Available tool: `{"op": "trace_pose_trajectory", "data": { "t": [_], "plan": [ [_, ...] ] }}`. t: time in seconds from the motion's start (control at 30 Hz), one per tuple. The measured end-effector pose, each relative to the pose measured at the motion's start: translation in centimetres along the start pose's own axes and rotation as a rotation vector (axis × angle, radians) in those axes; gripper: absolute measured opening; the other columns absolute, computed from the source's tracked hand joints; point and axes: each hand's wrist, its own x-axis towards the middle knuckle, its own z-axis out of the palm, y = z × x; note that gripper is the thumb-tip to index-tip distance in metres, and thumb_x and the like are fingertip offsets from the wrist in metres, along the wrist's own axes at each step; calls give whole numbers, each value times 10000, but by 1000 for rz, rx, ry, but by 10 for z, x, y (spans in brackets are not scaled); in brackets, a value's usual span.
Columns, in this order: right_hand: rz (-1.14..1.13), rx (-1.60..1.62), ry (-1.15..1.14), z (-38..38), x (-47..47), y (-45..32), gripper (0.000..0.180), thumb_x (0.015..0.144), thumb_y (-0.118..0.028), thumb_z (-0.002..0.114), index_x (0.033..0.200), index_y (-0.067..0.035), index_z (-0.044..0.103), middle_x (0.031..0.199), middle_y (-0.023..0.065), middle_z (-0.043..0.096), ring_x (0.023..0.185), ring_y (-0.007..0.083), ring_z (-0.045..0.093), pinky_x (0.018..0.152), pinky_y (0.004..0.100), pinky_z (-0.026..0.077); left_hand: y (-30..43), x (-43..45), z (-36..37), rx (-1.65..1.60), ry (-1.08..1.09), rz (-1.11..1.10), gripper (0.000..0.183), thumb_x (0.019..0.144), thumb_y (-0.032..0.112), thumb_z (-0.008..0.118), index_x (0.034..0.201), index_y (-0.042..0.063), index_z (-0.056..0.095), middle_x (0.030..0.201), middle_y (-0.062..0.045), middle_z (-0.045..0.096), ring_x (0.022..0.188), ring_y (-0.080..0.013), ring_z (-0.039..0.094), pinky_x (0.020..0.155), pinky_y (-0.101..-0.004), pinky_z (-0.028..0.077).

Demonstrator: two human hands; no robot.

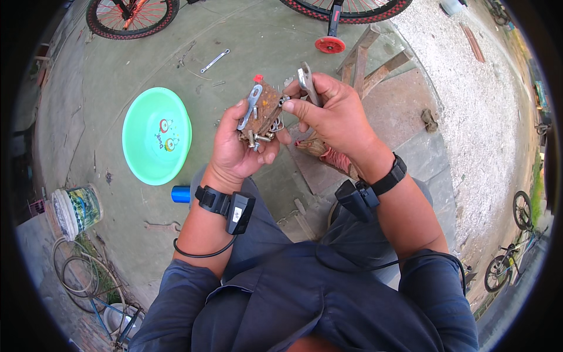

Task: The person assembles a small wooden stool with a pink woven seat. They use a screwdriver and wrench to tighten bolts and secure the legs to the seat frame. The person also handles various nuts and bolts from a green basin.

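My left hand holds a rusty metal piece from below. On it lie a slotted metal bracket, several bolts and a bent wire part. At its right edge my right hand pinches a small metal nut or fitting between thumb and fingertips. The same hand also keeps a metal wrench-like tool between its fingers, pointing up and away from me. Parts of the left fingers are hidden under the rusty piece.
A green plastic basin and a blue cylinder stand left. A combination wrench lies beyond the hands; an open-ended wrench lies lower left. A wooden stand, a training wheel and bicycle wheels are farther off.
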Motion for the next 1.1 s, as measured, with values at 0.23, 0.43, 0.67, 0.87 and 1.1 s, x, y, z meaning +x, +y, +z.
{"op": "trace_pose_trajectory", "data": {
  "t": [0.23, 0.43, 0.67, 0.87, 1.1],
  "plan": [
    [75, 244, 45, 2, -2, 6, 175, 917, -76, 716, 1069, -12, 656, 819, -2, 639, 607, 57, 577, 513, 209, 425, -2, 3, 0, 12, -10, 11, 596, 1016, 531, 354, 1294, 52, 574, 901, -268, 703, 516, -243, 646, 408, -255, 447],
    [139, 376, 11, -3, -2, 10, 164, 934, -104, 699, 1075, -26, 667, 829, 2, 658, 595, 67, 597, 471, 198, 353, -1, 5, 0, 24, -23, 8, 604, 1017, 534, 347, 1303, 51, 569, 899, -257, 706, 517, -238, 642, 411, -254, 446],
    [207, 516, 9, -7, -4, 10, 185, 948, -98, 679, 1117, -30, 648, 934, 48, 699, 597, 77, 607, 472, 198, 366, 4, 8, 1, -28, -23, 26, 628, 1015, 535, 343, 1327, 31, 550, 919, -255, 711, 524, -223, 644, 426, -250, 444],
    [214, 483, -1, -18, -7, 3, 201, 963, -117, 661, 1141, -24, 635, 1011, 81, 696, 606, 84, 602, 474, 200, 365, 40, 13, -11, 556, 282, 39, 585, 1002, 482, 466, 1309, -9, 551, 944, -152, 719, 645, -181, 653, 514, -258, 469],
    [267, 547, 24, -44, -13, 13, 200, 966, -109, 650, 1143, -18, 629, 1002, 91, 693, 603, 90, 599, 467, 204, 366, 86, 17, -85, 1604, 428, -564, 424, 946, 397, 593, 1195, 57, 635, 892, -70, 662, 709, -166, 678, 593, -292, 509]
  ]
}}
